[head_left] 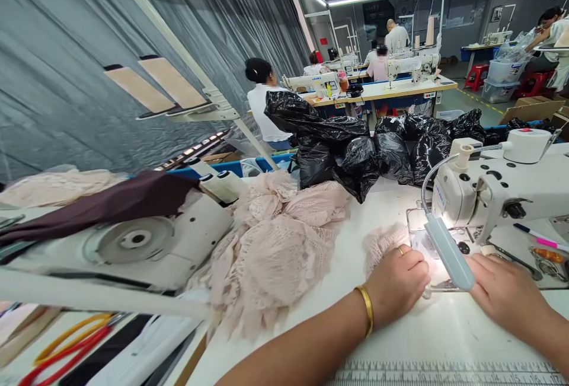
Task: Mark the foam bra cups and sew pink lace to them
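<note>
- The left hand [398, 282] rests on a small lace piece [381, 241] on the tabletop [400, 344], just in front of the sewing machine [489, 187].
- Its fingers [418, 267] lie close together and bend down onto the lace; the tips are lost in the glare, so a pinch cannot be told.
- A ring [400, 250] and a gold bracelet [367, 309] show on this hand and wrist.
- The right hand [502, 291] lies on the tabletop by the machine's base. Its fingers are hidden behind the lamp [448, 252], so their state cannot be told.
- The lace piece reaches from under the left hand toward the lit needle area.
- A lace pile [275, 243] lies left of the hands, black bags [355, 149] behind it.
- A pen [540, 236] lies right of the machine, and a ruler [444, 374] runs along the near edge.
- Red and yellow scissors [66, 344] lie at far left.
</note>
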{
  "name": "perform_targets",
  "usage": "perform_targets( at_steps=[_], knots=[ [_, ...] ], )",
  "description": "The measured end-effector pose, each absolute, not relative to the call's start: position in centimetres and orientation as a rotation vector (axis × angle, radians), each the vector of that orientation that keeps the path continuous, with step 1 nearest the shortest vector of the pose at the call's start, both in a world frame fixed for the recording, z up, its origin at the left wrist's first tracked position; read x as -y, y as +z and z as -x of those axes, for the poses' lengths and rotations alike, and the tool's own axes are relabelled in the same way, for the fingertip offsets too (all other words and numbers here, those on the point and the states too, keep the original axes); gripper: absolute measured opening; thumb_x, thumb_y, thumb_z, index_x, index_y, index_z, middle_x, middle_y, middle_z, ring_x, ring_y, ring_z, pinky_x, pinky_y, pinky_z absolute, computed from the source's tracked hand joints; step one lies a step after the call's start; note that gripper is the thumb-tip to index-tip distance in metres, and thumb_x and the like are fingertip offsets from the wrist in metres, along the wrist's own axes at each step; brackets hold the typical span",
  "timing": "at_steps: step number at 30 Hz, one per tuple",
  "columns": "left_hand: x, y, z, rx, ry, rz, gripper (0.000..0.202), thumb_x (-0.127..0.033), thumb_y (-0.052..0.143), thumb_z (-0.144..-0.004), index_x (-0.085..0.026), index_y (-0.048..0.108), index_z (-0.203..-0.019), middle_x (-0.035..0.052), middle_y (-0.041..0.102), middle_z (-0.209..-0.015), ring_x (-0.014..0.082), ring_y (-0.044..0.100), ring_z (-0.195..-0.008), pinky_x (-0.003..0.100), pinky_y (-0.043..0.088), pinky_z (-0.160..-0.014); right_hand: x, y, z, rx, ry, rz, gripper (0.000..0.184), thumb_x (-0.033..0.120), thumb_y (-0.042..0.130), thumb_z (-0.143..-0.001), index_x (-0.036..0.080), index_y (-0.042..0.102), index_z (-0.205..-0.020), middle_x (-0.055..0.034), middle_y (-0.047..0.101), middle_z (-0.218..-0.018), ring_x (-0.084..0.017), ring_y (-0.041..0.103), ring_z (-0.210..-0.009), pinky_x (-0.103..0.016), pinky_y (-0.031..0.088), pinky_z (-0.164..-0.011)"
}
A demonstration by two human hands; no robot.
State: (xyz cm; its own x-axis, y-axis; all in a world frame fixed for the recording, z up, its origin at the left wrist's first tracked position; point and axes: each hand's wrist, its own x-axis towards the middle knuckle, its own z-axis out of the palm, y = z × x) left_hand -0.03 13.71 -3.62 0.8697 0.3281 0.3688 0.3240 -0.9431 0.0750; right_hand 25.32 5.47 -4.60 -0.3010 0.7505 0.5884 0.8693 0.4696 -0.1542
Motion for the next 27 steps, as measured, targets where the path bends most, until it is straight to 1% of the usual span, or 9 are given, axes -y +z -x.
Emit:
perform_targets(
  at_steps=[1,3,6,9,12,17,21,25,27],
  knots=[
    [-13.8,-3.6,0.0,-0.536,0.599,-3.021,0.026,-0.018,0.050,-0.106,-0.020,0.057,-0.081,0.0036,0.062,-0.088,0.0191,0.050,-0.081,0.034,0.046,-0.083,-5.5,-4.5,-24.9,2.176,-0.188,1.302,0.030,0.008,0.046,-0.097,0.026,0.066,-0.084,-0.0015,0.060,-0.070,-0.020,0.055,-0.064,-0.033,0.041,-0.059],
    [-13.8,-3.7,-0.1,-0.548,0.602,-3.021,0.026,-0.018,0.052,-0.105,-0.020,0.057,-0.080,0.0035,0.061,-0.086,0.0192,0.049,-0.080,0.034,0.045,-0.081,-5.7,-4.2,-24.2,2.275,-0.048,1.239,0.031,0.007,0.046,-0.097,0.027,0.069,-0.088,-0.0019,0.065,-0.077,-0.020,0.058,-0.067,-0.032,0.044,-0.059],
    [-13.8,-3.8,-0.2,-0.549,0.623,-3.045,0.026,-0.018,0.055,-0.104,-0.020,0.056,-0.078,0.0027,0.059,-0.084,0.0191,0.048,-0.079,0.034,0.044,-0.080,-5.9,-4.0,-23.8,2.308,0.056,1.267,0.029,0.008,0.048,-0.095,0.027,0.069,-0.089,-0.0017,0.067,-0.080,-0.020,0.059,-0.068,-0.030,0.045,-0.057],
    [-13.8,-4.0,-0.2,-0.516,0.658,-3.082,0.028,-0.016,0.055,-0.103,-0.020,0.056,-0.076,0.0021,0.057,-0.083,0.0188,0.048,-0.079,0.035,0.043,-0.080,-5.8,-4.1,-23.9,2.302,0.088,1.318,0.028,0.009,0.047,-0.095,0.026,0.067,-0.085,-0.0023,0.068,-0.084,-0.019,0.060,-0.070,-0.029,0.046,-0.058],
    [-13.7,-4.3,-0.3,-0.503,0.688,-3.098,0.030,-0.014,0.053,-0.103,-0.020,0.056,-0.074,0.0025,0.058,-0.083,0.0183,0.049,-0.079,0.034,0.043,-0.080,-5.8,-4.3,-24.0,2.297,0.090,1.320,0.027,0.009,0.047,-0.095,0.026,0.064,-0.082,-0.0028,0.069,-0.086,-0.019,0.061,-0.071,-0.029,0.046,-0.059],
    [-14.3,-4.6,-0.5,-0.489,0.713,-3.086,0.031,-0.017,0.050,-0.105,-0.019,0.058,-0.075,0.0026,0.060,-0.081,0.0176,0.050,-0.077,0.033,0.045,-0.081,-6.0,-4.4,-23.9,2.290,0.052,1.322,0.027,0.009,0.044,-0.094,0.025,0.058,-0.077,-0.0023,0.066,-0.081,-0.019,0.061,-0.068,-0.030,0.045,-0.058],
    [-15.9,-4.4,-1.2,-0.397,0.654,-3.094,0.033,-0.024,0.049,-0.107,-0.019,0.062,-0.077,0.0046,0.066,-0.085,0.0183,0.056,-0.079,0.033,0.048,-0.083,-6.0,-4.5,-23.7,2.256,-0.021,1.372,0.027,0.009,0.041,-0.095,0.025,0.057,-0.080,0.0002,0.063,-0.075,-0.018,0.061,-0.064,-0.029,0.045,-0.055],
    [-18.2,-4.4,-2.1,-0.264,0.592,-3.131,0.033,-0.023,0.052,-0.105,-0.019,0.065,-0.075,0.0045,0.071,-0.083,0.0180,0.060,-0.078,0.033,0.050,-0.085,-6.3,-4.9,-23.9,2.227,-0.094,1.410,0.025,0.009,0.040,-0.097,0.025,0.054,-0.083,0.0011,0.064,-0.074,-0.018,0.062,-0.061,-0.029,0.045,-0.056],
    [-19.1,-4.6,-2.4,-0.277,0.587,-3.136,0.030,-0.024,0.055,-0.104,-0.019,0.068,-0.078,0.0045,0.073,-0.083,0.0184,0.062,-0.081,0.034,0.051,-0.088,-6.4,-5.2,-23.9,2.222,-0.126,1.418,0.025,0.010,0.041,-0.099,0.025,0.053,-0.082,0.0007,0.065,-0.075,-0.018,0.064,-0.062,-0.030,0.044,-0.056]
  ],
)
